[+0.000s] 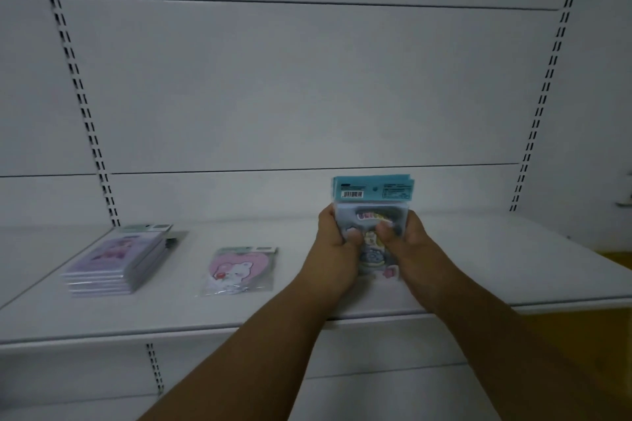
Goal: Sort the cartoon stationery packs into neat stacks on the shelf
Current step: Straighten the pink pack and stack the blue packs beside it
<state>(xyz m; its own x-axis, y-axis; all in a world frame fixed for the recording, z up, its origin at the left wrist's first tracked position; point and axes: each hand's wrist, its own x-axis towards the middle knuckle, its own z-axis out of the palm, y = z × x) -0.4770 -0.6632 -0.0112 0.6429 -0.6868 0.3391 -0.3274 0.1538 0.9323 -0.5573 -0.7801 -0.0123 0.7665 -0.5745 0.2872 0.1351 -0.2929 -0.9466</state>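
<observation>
White slotted-rail shelving fills my view, with a bare back panel rising behind a flat white shelf that runs across the lower half. Dark punched uprights stand at about ten o'clock and two o'clock.

Both my arms reach forward over the shelf's front edge. My left hand and my right hand are close together, clamped on either side of a bunch of blue packs, thumbs pressed on the front face and fingers wrapped behind. The bunch stands upright, tilted a little toward me, at roughly one o'clock from centre. Its teal header cards stick up above my fingers, one showing a barcode; below my thumbs a cartoon print shows through clear wrap. I cannot tell whether its lower edge touches the shelf.

At about nine o'clock, well apart from my hands, a stack of purple packs lies flat on the shelf, several deep, edges roughly squared, with pale green header cards at its far end. Between that stack and my left hand, at about seven o'clock from the held bunch, a single pink heart pack lies flat in clear wrap, showing a white cartoon animal.
</observation>
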